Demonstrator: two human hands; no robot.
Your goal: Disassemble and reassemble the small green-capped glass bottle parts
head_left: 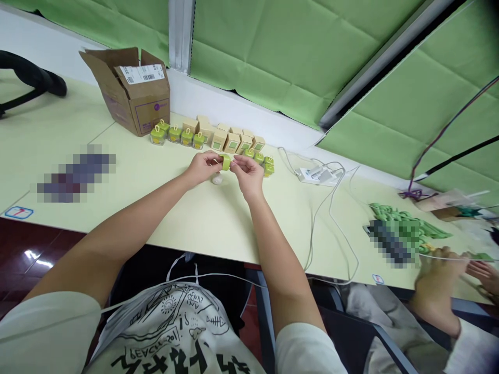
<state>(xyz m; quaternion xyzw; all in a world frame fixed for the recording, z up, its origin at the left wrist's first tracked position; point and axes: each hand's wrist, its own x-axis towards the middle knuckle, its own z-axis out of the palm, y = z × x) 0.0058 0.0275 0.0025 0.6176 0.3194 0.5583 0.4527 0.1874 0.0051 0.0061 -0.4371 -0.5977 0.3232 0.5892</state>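
Over the middle of the table, my left hand (203, 169) pinches a small yellow-green lid (225, 162) between thumb and fingers. My right hand (249, 175) has its fingertips closed at the lid's right edge; whether it pinches something small there is hard to see. Just under the lid, a small whitish rounded object (217, 179) shows on the table. Behind my left hand stand several small clear jars (186, 138) with green lids and loops on top. More green-lidded jars (268, 167) are grouped just beyond my right hand.
Several small cardboard boxes (233, 142) stand behind the jars. A large open carton (144, 101) is at the back left. A power strip (319, 174) with loose white cables lies to the right. Further right, a co-worker's hand (442, 267) is near green knitted-looking items (413, 221).
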